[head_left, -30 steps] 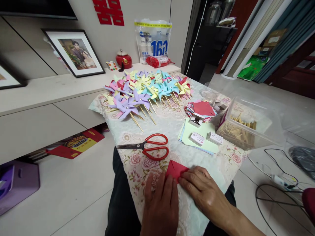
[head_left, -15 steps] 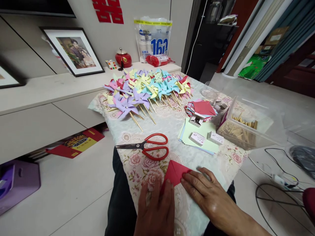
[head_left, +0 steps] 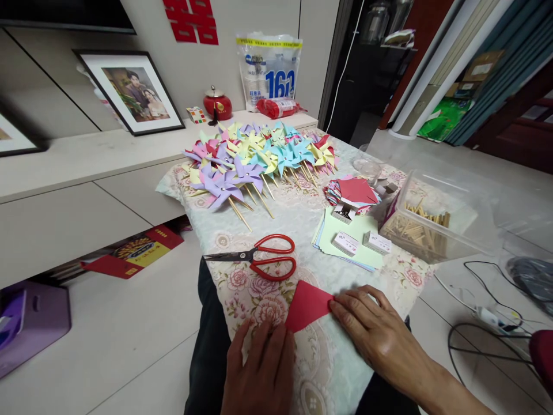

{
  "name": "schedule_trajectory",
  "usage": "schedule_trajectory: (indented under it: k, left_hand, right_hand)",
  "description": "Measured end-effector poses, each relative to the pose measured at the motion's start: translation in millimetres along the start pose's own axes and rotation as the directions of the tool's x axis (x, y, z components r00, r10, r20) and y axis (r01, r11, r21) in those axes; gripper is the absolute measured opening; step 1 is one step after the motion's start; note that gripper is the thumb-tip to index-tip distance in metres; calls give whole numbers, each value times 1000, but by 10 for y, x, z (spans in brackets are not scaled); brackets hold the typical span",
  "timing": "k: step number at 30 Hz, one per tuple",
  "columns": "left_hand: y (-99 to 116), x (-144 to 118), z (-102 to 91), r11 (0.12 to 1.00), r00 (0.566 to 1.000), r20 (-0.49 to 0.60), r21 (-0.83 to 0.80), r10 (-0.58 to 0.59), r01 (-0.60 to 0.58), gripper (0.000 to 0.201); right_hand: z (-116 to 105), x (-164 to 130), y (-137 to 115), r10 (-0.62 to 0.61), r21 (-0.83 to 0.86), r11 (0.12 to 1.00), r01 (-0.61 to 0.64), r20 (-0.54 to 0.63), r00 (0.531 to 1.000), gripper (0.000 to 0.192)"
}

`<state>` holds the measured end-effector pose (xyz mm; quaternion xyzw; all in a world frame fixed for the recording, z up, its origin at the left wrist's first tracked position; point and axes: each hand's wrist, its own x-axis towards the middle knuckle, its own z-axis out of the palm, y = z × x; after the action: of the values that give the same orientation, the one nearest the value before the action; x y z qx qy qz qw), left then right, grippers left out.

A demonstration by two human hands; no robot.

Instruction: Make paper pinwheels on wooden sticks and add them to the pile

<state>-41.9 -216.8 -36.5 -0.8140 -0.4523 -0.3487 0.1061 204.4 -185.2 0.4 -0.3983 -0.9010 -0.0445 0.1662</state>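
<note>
While my left hand [head_left: 259,369] lies flat at seven o'clock of the red paper [head_left: 307,304], my right hand [head_left: 374,334] presses it, fingers spread.

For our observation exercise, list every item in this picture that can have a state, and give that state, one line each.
red paper: folded, flat on the cloth, pinned at both edges
left hand: flat, fingertips on the paper's left corner
right hand: flat, fingertips on the paper's right edge
scissors: closed, lying flat
plastic box: open, sticks inside
pinwheels: assembled, piled
small boxes: closed, on the green sheets
</note>
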Motion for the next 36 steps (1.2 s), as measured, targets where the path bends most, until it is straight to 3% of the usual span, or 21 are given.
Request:
schedule_trajectory:
  k: [4,10,15,22,27,36]
  left_hand:
    - [33,154,27,999,1000,21,37,5,-6,12]
    - [63,299,153,993,990,118,88,72,-82,23]
    - [49,403,144,972,970,190,149,150,-180,24]
    - [-29,492,110,965,962,157,101,224,-241,27]
    - [-81,505,122,983,981,79,39,174,-178,20]
    - [-61,659,42,993,999,-3,-112,-47,46,12]
  right_hand:
    - [52,106,-42,-12,17,1000,12,-36,999,29]
    - [76,262,-62,-51,38,998,52,-36,998,27]
    - [67,332,-62,-26,37,999,27,-6,1000,24]
    - [71,351,-88,-79,-10,997,79,-2,997,28]
    - [55,382,-70,-63,-2,998,63,-109,992,28]
    - [-23,498,-153,42,84,996,-23,-230,972,19]
